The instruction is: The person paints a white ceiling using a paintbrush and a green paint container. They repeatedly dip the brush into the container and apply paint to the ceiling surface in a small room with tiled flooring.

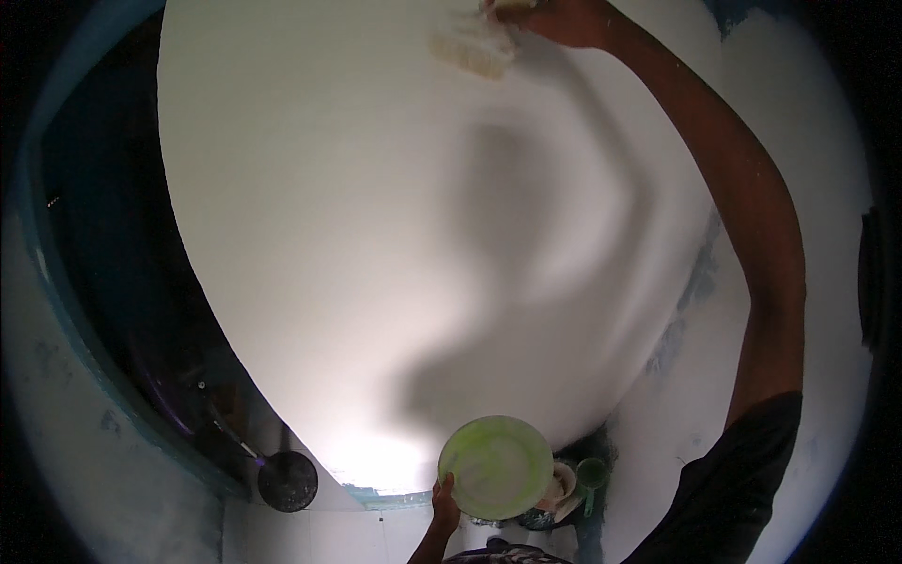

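Observation:
My right hand [550,21] is raised to the top of the view, fingers wrapped round a wide, pale-bristled brush [470,52] against or very close to the large white wall [310,207]. My arm stretches up along the right side, and a shadow of head, shoulders and arm falls on the wall. Low at the centre, my left hand [444,498] grips the left edge of a round green plastic dish [498,465] with a thin whitish layer inside it.
Behind the dish stand a pale container [564,481] and a green plastic mug [590,475]. A dark round object [287,481] with a long handle lies at lower left, beside a dark opening [103,207] with a blue frame. A second wall [817,141] runs along the right, with blue-grey patches near the corner.

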`<state>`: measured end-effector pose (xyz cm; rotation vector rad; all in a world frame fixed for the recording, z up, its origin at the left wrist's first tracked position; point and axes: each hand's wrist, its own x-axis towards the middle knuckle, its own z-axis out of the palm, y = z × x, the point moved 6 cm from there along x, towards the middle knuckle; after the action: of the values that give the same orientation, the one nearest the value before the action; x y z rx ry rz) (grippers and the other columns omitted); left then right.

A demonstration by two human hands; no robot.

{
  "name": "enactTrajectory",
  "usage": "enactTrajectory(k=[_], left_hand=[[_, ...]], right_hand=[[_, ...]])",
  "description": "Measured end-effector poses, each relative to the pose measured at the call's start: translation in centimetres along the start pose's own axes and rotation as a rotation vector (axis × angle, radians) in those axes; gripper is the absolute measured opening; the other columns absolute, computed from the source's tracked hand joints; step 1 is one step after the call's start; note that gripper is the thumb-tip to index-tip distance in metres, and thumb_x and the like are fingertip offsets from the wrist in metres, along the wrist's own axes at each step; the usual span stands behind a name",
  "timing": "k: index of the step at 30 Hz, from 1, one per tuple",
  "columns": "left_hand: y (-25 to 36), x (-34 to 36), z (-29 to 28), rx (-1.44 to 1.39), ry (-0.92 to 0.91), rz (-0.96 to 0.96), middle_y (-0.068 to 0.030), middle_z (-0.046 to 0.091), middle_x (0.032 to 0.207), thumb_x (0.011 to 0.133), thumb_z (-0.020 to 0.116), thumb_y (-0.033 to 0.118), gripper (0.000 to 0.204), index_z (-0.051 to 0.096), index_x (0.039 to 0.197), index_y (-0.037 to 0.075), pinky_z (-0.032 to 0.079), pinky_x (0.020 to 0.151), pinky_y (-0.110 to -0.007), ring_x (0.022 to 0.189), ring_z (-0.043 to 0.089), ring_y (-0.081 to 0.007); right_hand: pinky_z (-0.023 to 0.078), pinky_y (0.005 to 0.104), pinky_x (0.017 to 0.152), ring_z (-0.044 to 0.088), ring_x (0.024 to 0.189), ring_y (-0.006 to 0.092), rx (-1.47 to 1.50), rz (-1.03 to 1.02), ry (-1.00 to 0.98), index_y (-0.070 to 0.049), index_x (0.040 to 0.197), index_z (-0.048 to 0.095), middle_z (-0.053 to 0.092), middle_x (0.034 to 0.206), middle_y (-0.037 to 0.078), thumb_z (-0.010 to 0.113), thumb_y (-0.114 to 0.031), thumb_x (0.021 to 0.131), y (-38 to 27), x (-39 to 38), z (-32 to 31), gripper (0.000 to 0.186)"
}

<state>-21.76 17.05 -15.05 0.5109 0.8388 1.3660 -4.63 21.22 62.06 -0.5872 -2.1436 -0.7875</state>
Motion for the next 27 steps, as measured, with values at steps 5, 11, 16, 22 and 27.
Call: enactTrajectory(k=[5,11,16,22,27], left_hand=[[-1.4,1.4,5.1,-0.07,-0.039,-0.002,-0.0144,0.056,0.12,0.094,0.052,0.029,0.048,0.044,0.13,-0.001,0.047,0.091,-0.037,0.107,0.057,-0.0258],[-3.7,2.2,6.2,-0.053,0.011,0.037,-0.015,0.057,0.118,0.094,0.052,0.028,0.047,0.045,0.13,-0.001,0.048,0.09,-0.037,0.105,0.058,-0.0258],[-4.9,2.6,8.4,-0.067,-0.008,0.066,-0.0147,0.057,0.118,0.093,0.053,0.029,0.047,0.045,0.13,0.0,0.047,0.091,-0.037,0.105,0.057,-0.0255],[-8.3,4.5,8.8,-0.092,0.078,0.076,-0.0144,0.055,0.119,0.094,0.052,0.032,0.049,0.044,0.129,-0.001,0.046,0.091,-0.037,0.106,0.055,-0.0249],[-11.0,3.7,13.1,-0.091,-0.032,0.041,-0.0144,0.056,0.118,0.094,0.052,0.034,0.05,0.044,0.129,-0.001,0.046,0.091,-0.036,0.105,0.056,-0.0249]], right_hand=[[0.05,0.0377,0.074,0.064,0.077,0.024,-0.542,-0.325,0.476,-0.002,0.087,0.066,0.067,0.083,0.015,0.061,-0.003,0.078,2.6,1.0,-5.0,0.01],[0.051,0.0341,0.077,0.064,0.086,0.0218,-0.382,-0.324,0.162,-0.008,0.098,0.065,0.068,0.097,0.005,0.067,-0.004,0.082,5.5,-4.9,-0.8,0.017],[0.039,0.0342,0.097,0.053,0.105,0.0147,0.072,-0.078,-0.563,-0.017,0.099,0.068,0.066,0.105,-0.001,0.069,-0.019,0.082,-0.6,-13.5,5.3,0.017],[0.05,0.0276,0.078,0.061,0.083,0.0117,0.229,-0.111,-0.157,-0.004,0.088,0.067,0.068,0.089,0.004,0.069,-0.004,0.08,7.2,-8.6,0.0,0.008],[0.051,0.0366,0.074,0.065,0.078,0.0263,-0.283,-0.255,0.388,-0.002,0.09,0.066,0.068,0.086,0.015,0.063,-0.006,0.078,7.3,-8.5,-12.1,0.013]])
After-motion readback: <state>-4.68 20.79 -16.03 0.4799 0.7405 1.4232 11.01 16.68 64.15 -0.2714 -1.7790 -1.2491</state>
